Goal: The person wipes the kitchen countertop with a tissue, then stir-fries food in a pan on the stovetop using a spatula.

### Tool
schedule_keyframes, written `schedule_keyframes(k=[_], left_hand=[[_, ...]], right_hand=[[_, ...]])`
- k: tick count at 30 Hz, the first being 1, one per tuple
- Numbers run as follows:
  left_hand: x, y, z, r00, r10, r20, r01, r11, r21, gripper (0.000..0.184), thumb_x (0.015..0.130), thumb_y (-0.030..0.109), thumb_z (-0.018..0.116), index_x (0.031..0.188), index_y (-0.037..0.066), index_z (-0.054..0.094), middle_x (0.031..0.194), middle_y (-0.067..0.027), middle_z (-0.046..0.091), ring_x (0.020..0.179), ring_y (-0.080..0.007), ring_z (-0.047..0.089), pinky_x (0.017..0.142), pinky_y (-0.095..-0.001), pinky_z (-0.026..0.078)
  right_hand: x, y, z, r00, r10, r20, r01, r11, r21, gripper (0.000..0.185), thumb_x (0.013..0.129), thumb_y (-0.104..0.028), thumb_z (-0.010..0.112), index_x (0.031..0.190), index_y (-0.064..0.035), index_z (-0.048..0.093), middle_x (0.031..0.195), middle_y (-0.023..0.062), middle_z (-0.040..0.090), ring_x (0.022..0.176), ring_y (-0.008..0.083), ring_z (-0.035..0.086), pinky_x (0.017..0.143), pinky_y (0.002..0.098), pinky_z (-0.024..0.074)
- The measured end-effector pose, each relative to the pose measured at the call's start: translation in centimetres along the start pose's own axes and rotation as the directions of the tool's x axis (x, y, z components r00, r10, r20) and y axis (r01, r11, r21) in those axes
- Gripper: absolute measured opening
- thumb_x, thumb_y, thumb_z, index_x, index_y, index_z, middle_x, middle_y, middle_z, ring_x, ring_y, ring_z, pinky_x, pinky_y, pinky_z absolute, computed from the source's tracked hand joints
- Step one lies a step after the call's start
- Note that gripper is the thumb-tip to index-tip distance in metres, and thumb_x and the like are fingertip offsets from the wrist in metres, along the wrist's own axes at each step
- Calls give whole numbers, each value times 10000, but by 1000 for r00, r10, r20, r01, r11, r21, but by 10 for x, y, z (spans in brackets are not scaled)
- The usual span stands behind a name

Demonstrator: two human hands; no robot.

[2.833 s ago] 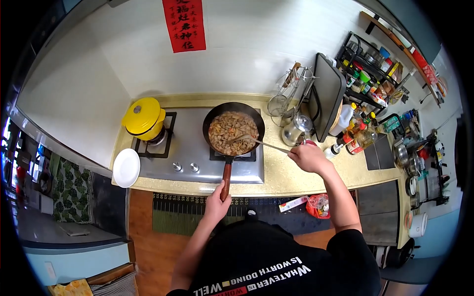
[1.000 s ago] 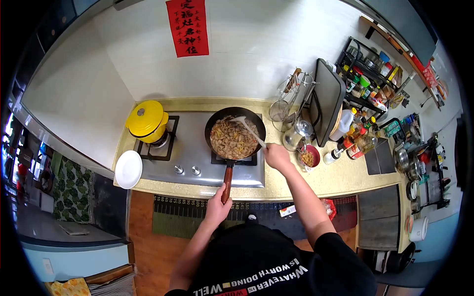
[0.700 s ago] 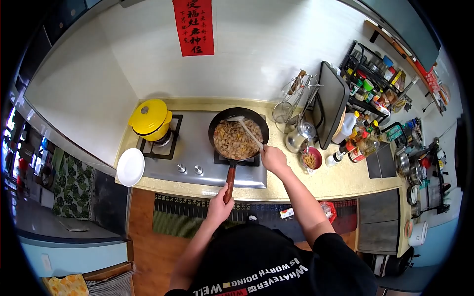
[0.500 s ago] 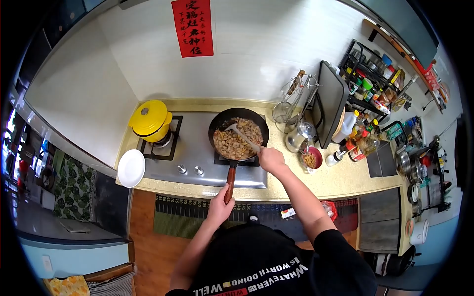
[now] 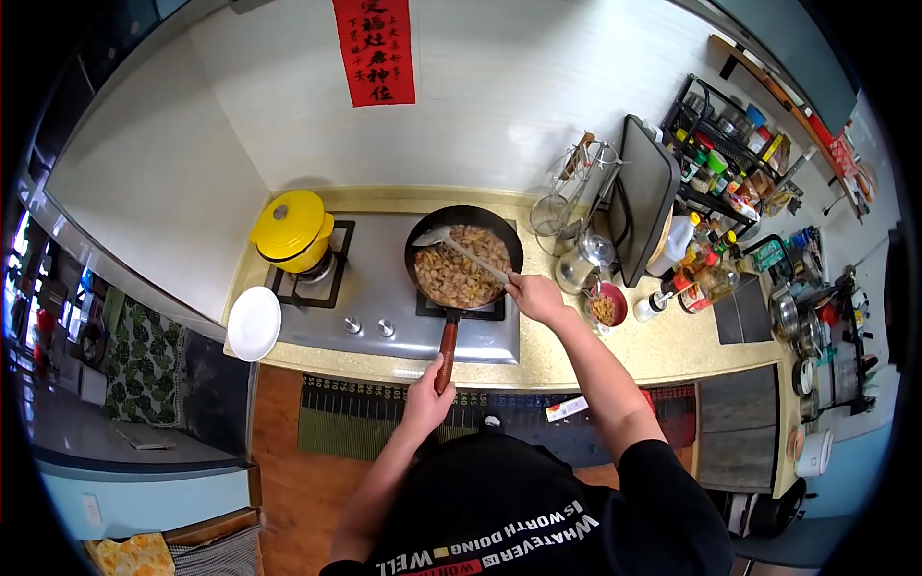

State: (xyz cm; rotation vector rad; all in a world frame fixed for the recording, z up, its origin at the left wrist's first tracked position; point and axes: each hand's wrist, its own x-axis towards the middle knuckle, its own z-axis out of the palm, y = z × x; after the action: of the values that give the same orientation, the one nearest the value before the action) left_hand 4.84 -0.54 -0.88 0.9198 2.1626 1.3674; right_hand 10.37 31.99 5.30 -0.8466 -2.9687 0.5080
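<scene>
A dark frying pan (image 5: pixel 415 237) sits on the right burner, with sliced, browned food (image 5: pixel 461 274) that looks like meat inside. My left hand (image 5: pixel 428 398) is closed round the end of the pan's brown wooden handle (image 5: pixel 448 348). Over the pan's right rim, my right hand (image 5: pixel 536 296) grips a pale spatula (image 5: pixel 471 254). Its head lies at the upper left of the pan, against the inner wall at the edge of the food.
A yellow lidded pot (image 5: pixel 292 230) stands on the left burner, a white plate (image 5: pixel 254 324) at the counter's left edge. Right of the stove are a metal pitcher (image 5: pixel 582 264), a red bowl (image 5: pixel 615 303), a white shaker (image 5: pixel 653 305), bottles (image 5: pixel 711 286) and an upright board (image 5: pixel 642 197).
The spatula's head has moved up and left, from over the food to the pan's far left wall. My right hand has shifted slightly right and up. My left hand stays on the handle.
</scene>
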Motion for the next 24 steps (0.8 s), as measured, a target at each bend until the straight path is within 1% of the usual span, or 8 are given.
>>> schedule_keyframes(k=[1,5,8,11,15,18,21,24], left_hand=[[0,1,0,1000,-4,0,4,1000,5,614,904,140,689,1485,39,517,885,-237,705,785,-351,728,726,-398,571],[-1,1,0,1000,-17,2,17,1000,-1,625,906,140,687,1499,57,510,895,-242,707,800,-366,727,737,-401,572],[0,0,2,999,-45,15,45,999,9,630,907,141,687,1507,66,506,907,-245,710,810,-368,729,743,-401,573],[0,0,1,998,-62,26,61,998,27,636,911,147,688,1514,69,499,925,-244,715,824,-359,735,750,-399,575],[-1,-2,2,1000,-19,-2,19,999,-28,644,914,153,690,1521,67,491,930,-234,718,823,-342,737,756,-395,576],[-1,4,0,998,-61,32,61,998,28,664,941,133,697,1553,39,457,984,-131,717,775,-139,653,739,-289,546],[-1,3,-2,993,-101,59,101,995,16,668,939,135,700,1555,46,459,995,-128,719,805,-137,657,761,-292,551],[0,-5,4,1000,-17,-10,16,999,-39,638,912,147,693,1512,56,496,947,-232,717,811,-318,735,760,-381,577]], right_hand=[[3,2,1,1000,-26,-5,26,1000,7,337,1017,-385,572,1198,-131,702,979,204,745,933,426,702,814,548,548],[-1,6,-10,995,-100,7,100,974,-201,342,1015,-355,572,1262,-158,702,866,187,735,825,406,714,719,546,547],[-23,-5,-17,988,-152,-31,140,960,-241,359,1016,-346,567,1282,-145,700,812,177,728,765,393,716,670,531,544],[-30,1,-5,994,-113,16,113,959,-260,365,1012,-340,576,1287,-133,700,792,173,726,746,388,716,657,518,546],[-72,-24,-30,999,-4,-39,-2,988,-153,254,999,-288,566,1114,-91,676,818,171,737,788,384,728,716,522,561],[-75,-28,-25,997,74,37,-66,983,-173,242,1001,-273,558,1080,-75,672,830,180,738,814,386,729,737,520,560],[-77,-26,-27,994,99,47,-89,981,-174,251,1008,-269,547,1085,-69,679,830,182,739,831,387,731,743,519,563],[-101,-40,-56,996,88,22,-83,984,-161,267,1011,-280,542,1104,-76,687,835,177,743,834,381,734,740,516,568]])
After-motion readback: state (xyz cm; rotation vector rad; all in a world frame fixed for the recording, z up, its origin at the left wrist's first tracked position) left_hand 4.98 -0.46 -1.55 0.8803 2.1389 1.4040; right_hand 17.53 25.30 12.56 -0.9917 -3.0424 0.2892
